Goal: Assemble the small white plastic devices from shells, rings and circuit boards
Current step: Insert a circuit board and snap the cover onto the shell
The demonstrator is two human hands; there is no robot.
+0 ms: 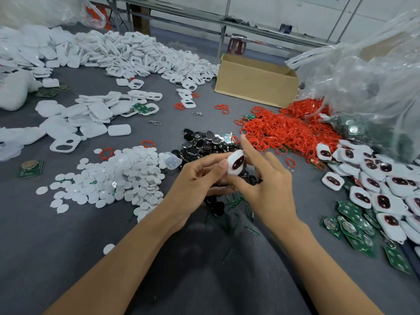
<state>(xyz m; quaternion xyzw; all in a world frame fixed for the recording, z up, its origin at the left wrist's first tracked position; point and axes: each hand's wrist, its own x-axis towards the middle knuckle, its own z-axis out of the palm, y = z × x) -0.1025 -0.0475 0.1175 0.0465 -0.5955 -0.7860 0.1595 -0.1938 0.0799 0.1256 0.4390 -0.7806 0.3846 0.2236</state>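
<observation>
Device (236,164) pinched by left hand (195,178) and right hand (266,187), underside hidden

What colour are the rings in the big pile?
Red; the rings show best in the head view.

Both bare forearms reach forward, hands meeting at the middle. The left hand (195,178), fingers curled, presses its thumb on a small white device (236,164). The right hand (266,185) pinches the device's lower edge, its index finger held straight.
</observation>
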